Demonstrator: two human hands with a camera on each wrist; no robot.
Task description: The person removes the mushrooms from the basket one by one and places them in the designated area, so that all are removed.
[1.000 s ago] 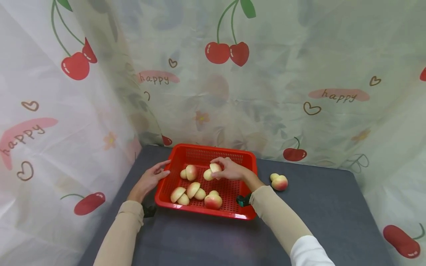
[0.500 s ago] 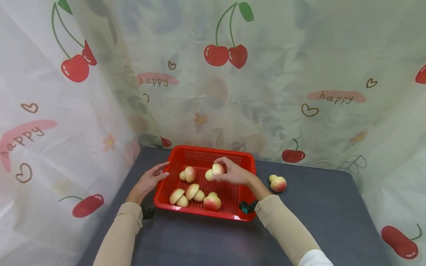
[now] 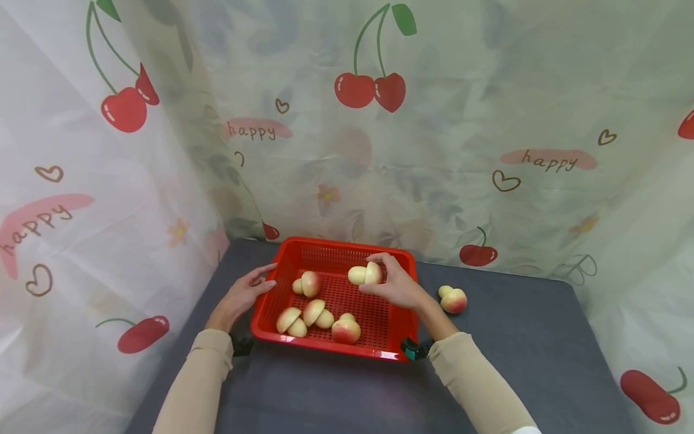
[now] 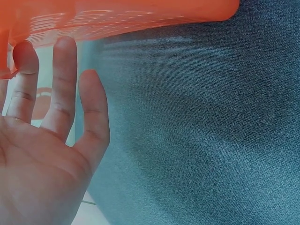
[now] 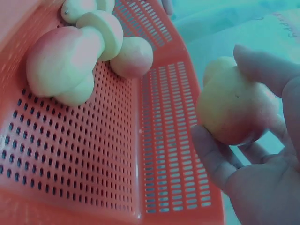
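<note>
Pinched between the fingers and thumb of my right hand (image 3: 398, 286) is a toy mushroom (image 3: 365, 274), a cream stem with a cream-to-pink cap. It is lifted over the right part of a red slotted plastic basket (image 3: 333, 350), and the right wrist view shows the pinkish cap (image 5: 234, 101) close up. My left hand (image 3: 241, 296) is at the basket's left side. Its fingers are nearly straight, with fingertips against the outer wall in the left wrist view. Several more mushrooms, such as one near the front (image 3: 346, 330), lie on the basket floor.
Outside the basket, to its right, another mushroom (image 3: 452, 299) lies on the dark grey tabletop (image 3: 520, 349). A cherry-printed curtain (image 3: 434, 150) hangs behind and along both sides of the table.
My right hand has moved right with the mushroom, which has turned so its stem points left. My left hand and the other mushrooms keep their places.
</note>
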